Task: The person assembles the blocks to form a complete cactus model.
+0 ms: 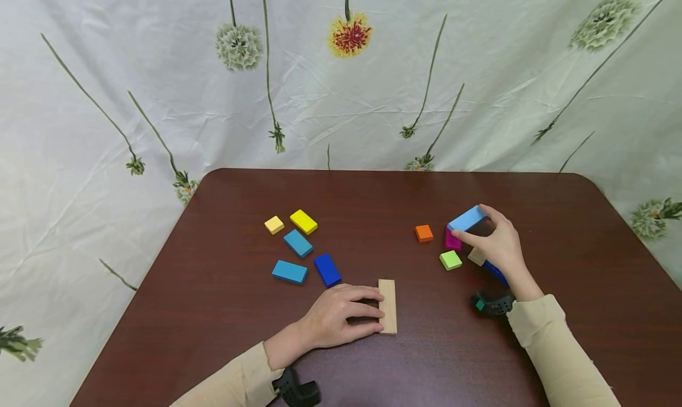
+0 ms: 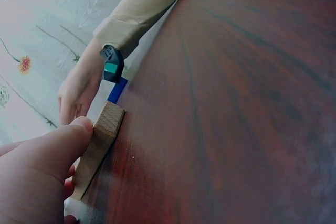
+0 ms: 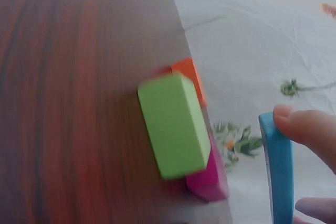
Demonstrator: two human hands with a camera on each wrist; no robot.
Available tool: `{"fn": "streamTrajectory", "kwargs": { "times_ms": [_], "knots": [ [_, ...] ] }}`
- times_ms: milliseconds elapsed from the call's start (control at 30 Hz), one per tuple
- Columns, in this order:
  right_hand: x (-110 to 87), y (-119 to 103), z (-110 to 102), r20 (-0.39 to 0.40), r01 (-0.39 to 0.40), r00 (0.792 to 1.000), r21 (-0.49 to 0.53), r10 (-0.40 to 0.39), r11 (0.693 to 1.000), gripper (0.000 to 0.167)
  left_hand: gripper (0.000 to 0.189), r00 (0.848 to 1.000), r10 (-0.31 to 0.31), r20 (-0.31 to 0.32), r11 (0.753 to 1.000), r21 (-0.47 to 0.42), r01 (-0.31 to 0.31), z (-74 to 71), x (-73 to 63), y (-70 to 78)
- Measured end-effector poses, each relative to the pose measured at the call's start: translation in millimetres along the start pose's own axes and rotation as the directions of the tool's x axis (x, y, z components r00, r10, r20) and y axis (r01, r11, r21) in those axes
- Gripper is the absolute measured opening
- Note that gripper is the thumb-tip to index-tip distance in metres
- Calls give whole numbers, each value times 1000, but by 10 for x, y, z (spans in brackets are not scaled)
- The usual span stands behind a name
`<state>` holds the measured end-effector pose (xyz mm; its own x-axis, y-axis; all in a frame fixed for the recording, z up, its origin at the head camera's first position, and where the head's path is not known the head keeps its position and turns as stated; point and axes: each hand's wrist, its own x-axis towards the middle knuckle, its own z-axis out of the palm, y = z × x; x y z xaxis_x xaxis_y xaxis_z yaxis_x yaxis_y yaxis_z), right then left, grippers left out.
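In the head view, my right hand (image 1: 501, 244) pinches a light blue block (image 1: 467, 218) by its ends, thumb at the near end and a fingertip at the far end. Under it shows a magenta block (image 1: 453, 239); whether they touch I cannot tell. A lime green block (image 1: 450, 260), an orange block (image 1: 424, 233), a plain wooden block (image 1: 476, 256) and a dark blue block (image 1: 495, 273), partly hidden, lie close by. Fairly straight fingers of my left hand (image 1: 341, 315) touch the left side of a long plain wooden block (image 1: 388, 306); its thumb touches that block's upper edge.
Left of centre on the brown table (image 1: 224, 336) lie a pale yellow block (image 1: 274, 224), a bright yellow block (image 1: 303, 222), two light blue blocks (image 1: 298, 243) and a dark blue block (image 1: 327, 269). A flower-printed cloth (image 1: 160, 51) hangs behind the table's far edge.
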<state>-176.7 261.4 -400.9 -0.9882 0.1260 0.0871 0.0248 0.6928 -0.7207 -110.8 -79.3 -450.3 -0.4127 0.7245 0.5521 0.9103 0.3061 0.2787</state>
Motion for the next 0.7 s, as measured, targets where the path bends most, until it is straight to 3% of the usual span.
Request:
{"fn": "streamTrajectory", "kwargs": {
  "times_ms": [433, 700],
  "knots": [
    [-55, -295, 235, 78, 111, 990, 93, -119, 989, 84, 20, 1000, -6, -1, 1000, 5, 6, -8, -8, 7],
    [-67, -412, 419, 149, 200, 964, 137, -220, 970, 83, 20, 1000, -17, 4, 1000, -9, 17, -2, -5, 7]
  ]
}}
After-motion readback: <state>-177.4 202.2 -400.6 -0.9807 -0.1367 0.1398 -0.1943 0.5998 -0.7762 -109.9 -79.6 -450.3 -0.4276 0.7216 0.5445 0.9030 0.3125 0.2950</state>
